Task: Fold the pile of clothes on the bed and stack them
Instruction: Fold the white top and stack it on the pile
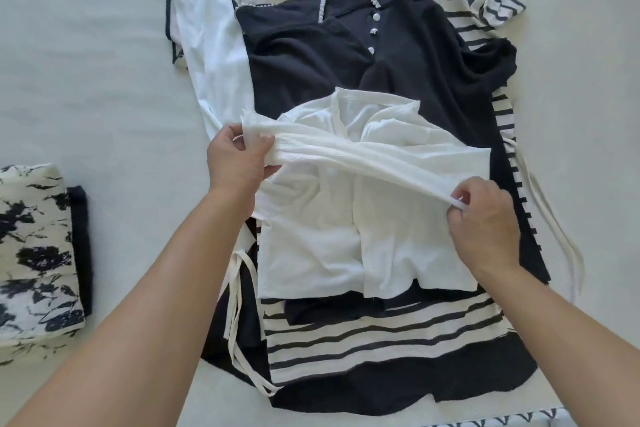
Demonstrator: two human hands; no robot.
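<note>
A folded floral garment [34, 253] sits at far left on the bed [104, 80]. My left hand [239, 159] pinches the cuff of the white top's [346, 236] ribbed sleeve [363, 156]; my right hand [485, 218] pinches its other end (stretched taut between them). The top lies on a black dress [311, 73] and striped garment [381, 333].

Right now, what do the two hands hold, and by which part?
Both hold the white top by its ribbed sleeve: left hand at the cuff end, right hand nearer the body.
</note>
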